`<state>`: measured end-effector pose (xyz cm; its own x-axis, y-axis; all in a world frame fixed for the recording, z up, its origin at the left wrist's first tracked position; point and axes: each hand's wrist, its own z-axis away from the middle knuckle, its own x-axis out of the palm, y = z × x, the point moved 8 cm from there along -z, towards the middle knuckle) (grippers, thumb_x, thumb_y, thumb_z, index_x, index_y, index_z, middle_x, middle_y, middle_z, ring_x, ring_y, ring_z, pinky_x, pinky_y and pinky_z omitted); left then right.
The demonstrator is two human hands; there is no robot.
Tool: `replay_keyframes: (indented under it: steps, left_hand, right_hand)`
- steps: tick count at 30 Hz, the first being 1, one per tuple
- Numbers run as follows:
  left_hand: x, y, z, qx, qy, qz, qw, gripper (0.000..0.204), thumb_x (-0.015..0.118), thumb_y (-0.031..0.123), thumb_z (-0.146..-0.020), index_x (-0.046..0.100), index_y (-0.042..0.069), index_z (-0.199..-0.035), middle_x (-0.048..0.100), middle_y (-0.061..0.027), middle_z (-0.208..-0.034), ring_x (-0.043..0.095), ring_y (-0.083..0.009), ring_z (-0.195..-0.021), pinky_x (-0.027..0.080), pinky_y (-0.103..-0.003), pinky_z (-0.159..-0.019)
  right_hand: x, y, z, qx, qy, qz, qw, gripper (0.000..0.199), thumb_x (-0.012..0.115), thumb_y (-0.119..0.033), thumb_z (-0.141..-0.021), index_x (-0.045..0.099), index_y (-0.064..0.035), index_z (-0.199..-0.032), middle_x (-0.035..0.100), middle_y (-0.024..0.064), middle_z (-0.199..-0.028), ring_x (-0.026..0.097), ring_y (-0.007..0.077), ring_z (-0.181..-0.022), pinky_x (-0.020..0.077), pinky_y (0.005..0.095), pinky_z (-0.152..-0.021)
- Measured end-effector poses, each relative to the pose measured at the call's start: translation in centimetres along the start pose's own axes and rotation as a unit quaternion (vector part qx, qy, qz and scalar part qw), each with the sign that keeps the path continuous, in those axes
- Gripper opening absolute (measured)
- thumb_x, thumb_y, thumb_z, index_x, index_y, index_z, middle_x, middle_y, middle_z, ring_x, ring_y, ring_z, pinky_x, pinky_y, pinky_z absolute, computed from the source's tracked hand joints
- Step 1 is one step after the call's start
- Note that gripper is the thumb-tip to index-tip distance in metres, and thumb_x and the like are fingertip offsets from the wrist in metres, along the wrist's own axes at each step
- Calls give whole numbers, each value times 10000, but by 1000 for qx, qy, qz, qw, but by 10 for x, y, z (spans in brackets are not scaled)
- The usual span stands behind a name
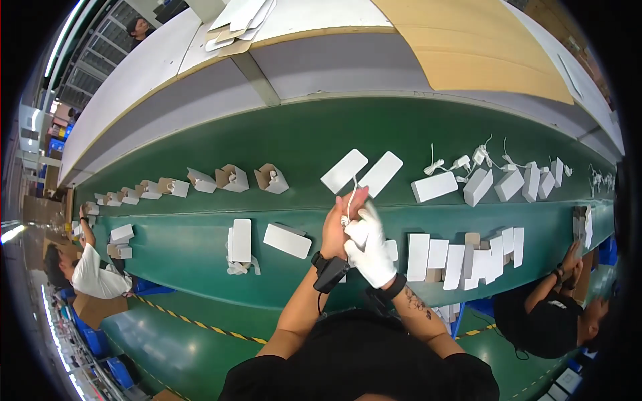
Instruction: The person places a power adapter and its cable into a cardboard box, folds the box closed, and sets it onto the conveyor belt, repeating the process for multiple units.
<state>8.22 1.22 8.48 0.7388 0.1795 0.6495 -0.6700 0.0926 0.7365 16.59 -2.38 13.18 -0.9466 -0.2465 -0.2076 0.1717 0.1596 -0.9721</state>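
My two hands meet above the near edge of the green conveyor belt (pixel 200 247). My left hand (pixel 336 224) is bare and pinches a thin white cable (pixel 350 197) that rises between the fingers. My right hand (pixel 371 247) wears a white glove and grips a small white adapter-like part (pixel 356 230) pressed against the left palm. Both wrists carry black bands. Two flat white boxes (pixel 361 172) lie on the belt just beyond my fingertips.
Closed white boxes (pixel 458 257) stand in a row right of my hands, more (pixel 241 240) lie left. Open brown-lined cartons (pixel 231 179) and loose white chargers with cables (pixel 468 164) sit on the far lane. Other people work at the left (pixel 90 271) and right (pixel 555 314).
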Motion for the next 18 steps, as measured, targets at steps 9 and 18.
replay_keyframes:
  steps: [9,18]
  left_hand:
    - [-80,-11,-69,196,195,-752,599,816,563,573,-815,339,21,-1372,435,-180,-1358,364,-269,-1301,265,-411,-1071]
    - [-165,-2,-110,-160,-106,-630,752,772,787,317,-623,434,92,-1272,452,-156,-1304,435,-317,-1211,360,-407,-1002]
  right_hand:
    - [-17,88,18,324,-94,-541,770,572,593,-317,-889,389,-13,-1329,496,148,-1202,540,214,-990,469,363,-830]
    - [-15,-1,44,394,-143,-720,554,588,527,-393,-912,374,-4,-1327,524,170,-1149,525,195,-889,437,310,-717]
